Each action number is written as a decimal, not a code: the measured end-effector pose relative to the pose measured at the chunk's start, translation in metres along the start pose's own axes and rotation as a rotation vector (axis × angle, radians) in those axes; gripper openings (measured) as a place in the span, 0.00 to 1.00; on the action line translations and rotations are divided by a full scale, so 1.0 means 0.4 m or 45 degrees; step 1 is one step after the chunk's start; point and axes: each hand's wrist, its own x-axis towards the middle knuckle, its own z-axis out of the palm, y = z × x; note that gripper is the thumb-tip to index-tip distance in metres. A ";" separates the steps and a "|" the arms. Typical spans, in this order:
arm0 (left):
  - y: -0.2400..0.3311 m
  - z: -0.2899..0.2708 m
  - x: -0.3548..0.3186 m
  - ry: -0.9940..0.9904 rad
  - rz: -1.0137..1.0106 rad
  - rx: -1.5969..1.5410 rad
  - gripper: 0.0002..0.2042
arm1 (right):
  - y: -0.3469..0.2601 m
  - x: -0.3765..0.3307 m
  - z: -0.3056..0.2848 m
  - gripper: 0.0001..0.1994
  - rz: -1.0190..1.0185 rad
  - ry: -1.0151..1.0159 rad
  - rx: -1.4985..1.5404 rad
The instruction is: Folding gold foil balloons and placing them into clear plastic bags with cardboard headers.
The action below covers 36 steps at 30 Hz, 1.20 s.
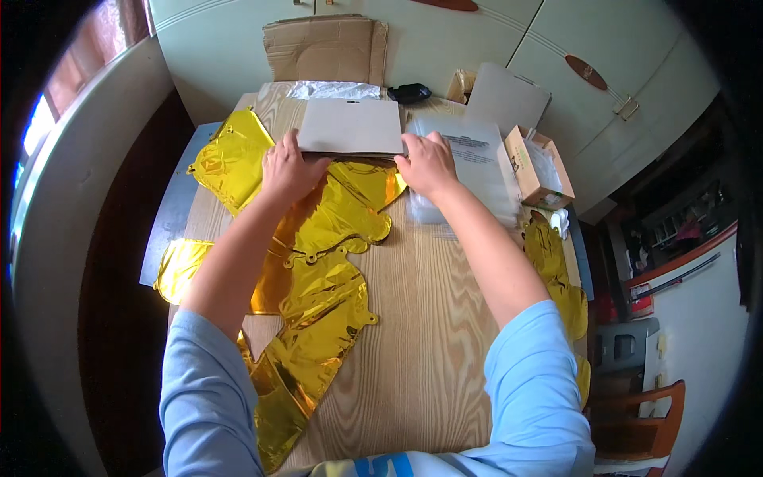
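Both my arms reach to the far side of the wooden table. A stack of grey cardboard sheets lies there, the top one with a small hang hole at its far edge. My left hand grips the stack's near left corner, thumb along the near edge. At the near right corner my right hand closes on it in the same way. Shiny gold foil balloons, flat and uninflated, spread beneath and beside my left arm, partly under the stack. Right of my right hand lies a pile of clear plastic bags.
A small open cardboard box with clear plastic inside stands at the right edge, near more gold foil. Behind the stack are a silvery plastic wrapper, a black object and brown cardboard. A wooden chair stands at lower right.
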 end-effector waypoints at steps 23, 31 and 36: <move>0.045 -0.028 -0.065 -0.174 0.384 -0.076 0.19 | -0.138 -0.135 -0.004 0.15 -0.729 -0.113 0.055; 0.057 -0.065 -0.093 -0.318 0.396 -0.229 0.21 | -0.181 -0.193 -0.005 0.13 -0.607 -0.159 0.155; 0.039 -0.041 -0.085 -0.264 0.481 -0.183 0.22 | -0.174 -0.182 0.003 0.12 -0.614 -0.110 0.167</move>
